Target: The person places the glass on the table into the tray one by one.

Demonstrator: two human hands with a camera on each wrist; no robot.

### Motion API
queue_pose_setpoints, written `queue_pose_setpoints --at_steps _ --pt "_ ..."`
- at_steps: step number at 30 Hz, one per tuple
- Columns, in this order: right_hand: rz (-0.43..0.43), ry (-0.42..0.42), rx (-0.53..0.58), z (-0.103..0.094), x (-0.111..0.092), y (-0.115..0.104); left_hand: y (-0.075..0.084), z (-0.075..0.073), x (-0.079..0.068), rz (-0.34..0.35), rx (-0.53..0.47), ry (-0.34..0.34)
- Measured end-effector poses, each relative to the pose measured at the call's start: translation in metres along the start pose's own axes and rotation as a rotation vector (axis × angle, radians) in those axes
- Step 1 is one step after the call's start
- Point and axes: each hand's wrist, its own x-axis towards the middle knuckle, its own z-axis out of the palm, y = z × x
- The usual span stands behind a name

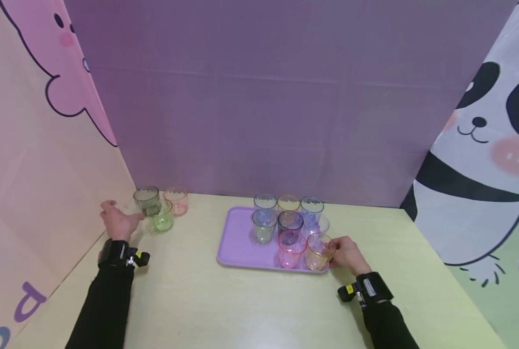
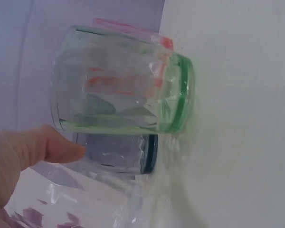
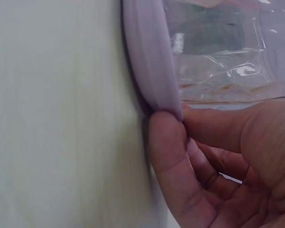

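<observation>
On the far left of the table, my left hand (image 1: 121, 223) curves around a clear glass (image 2: 90, 199), thumb along its side. Beside it stand a dark grey glass (image 1: 147, 198), a green glass (image 1: 162, 220) and a pink glass (image 1: 176, 201). My right hand (image 1: 348, 254) pinches the edge of the purple tray (image 1: 237, 242) at its near right corner, as the right wrist view shows. A yellowish glass (image 1: 317, 257) stands close to those fingers. Several more glasses crowd the tray's right half, among them a pink-rimmed glass (image 1: 291, 254) and a dark-rimmed glass (image 1: 290, 225).
A purple backdrop (image 1: 259, 121) rises behind the table (image 1: 224, 310). Printed panels flank it, with a pink figure (image 1: 45, 39) on the left and a panda (image 1: 482, 169) on the right. The tray's left part is bare.
</observation>
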Motion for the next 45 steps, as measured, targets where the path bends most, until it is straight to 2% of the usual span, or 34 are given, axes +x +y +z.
queue_pose_setpoints --at_steps 3,10,15,21,25,29,35,39,45 --pt "-0.002 0.002 -0.002 0.000 0.000 0.000 0.006 0.002 -0.001 0.012 -0.019 0.023" --pt "-0.019 -0.012 0.016 -0.001 -0.003 0.000 0.021 0.004 -0.006 0.088 -0.028 0.093" --pt "0.001 -0.002 0.021 0.000 -0.002 0.001 0.030 0.003 -0.011 0.099 -0.023 0.123" --pt "0.017 0.004 0.012 0.000 -0.002 0.000 0.040 0.010 -0.021 0.146 -0.110 0.205" --pt "0.021 0.002 0.012 0.000 -0.002 0.000 0.046 0.016 -0.028 0.188 -0.187 0.215" --pt "0.017 0.004 -0.002 -0.001 0.000 0.002 0.051 0.024 -0.033 0.205 -0.246 0.167" --pt "0.015 0.001 -0.010 -0.001 0.001 0.003 0.053 0.040 -0.043 0.254 -0.275 0.034" --pt "0.018 0.003 -0.009 -0.001 0.001 0.002 0.056 0.055 -0.051 0.311 -0.314 -0.037" --pt "0.030 0.002 -0.007 -0.001 0.003 0.003 0.070 0.077 -0.071 0.423 -0.399 -0.128"
